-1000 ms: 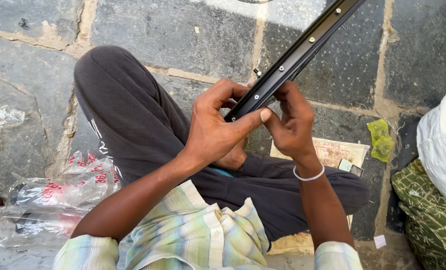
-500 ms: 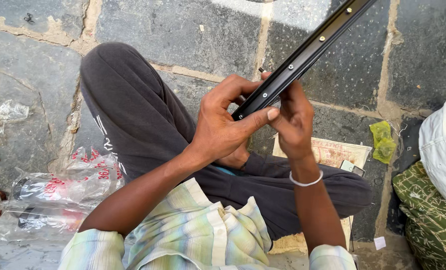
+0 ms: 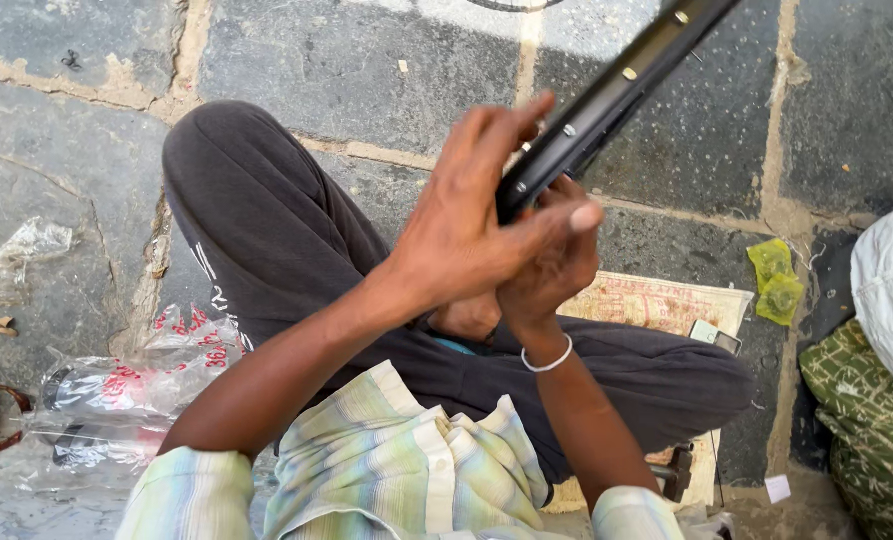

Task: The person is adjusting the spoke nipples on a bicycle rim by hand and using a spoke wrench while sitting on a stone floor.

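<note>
Above crossed legs | left hand [image 3: 466,235] and right hand [image 3: 551,265] clamped on black rail [image 3: 606,100], tilted

Above the left hand [image 3: 466,235] the stone floor [image 3: 366,70] lies bare, so there is free room. The black rim [image 3: 606,100] slants up to the right and blocks the way there. Below the hands the crossed legs [image 3: 266,230] fill the space. Far left of the left hand lies a plastic bag [image 3: 116,400]. Right of the right hand [image 3: 551,270] are green wrappers [image 3: 776,280], a white sack [image 3: 891,290] and a green cloth [image 3: 866,420].
</note>
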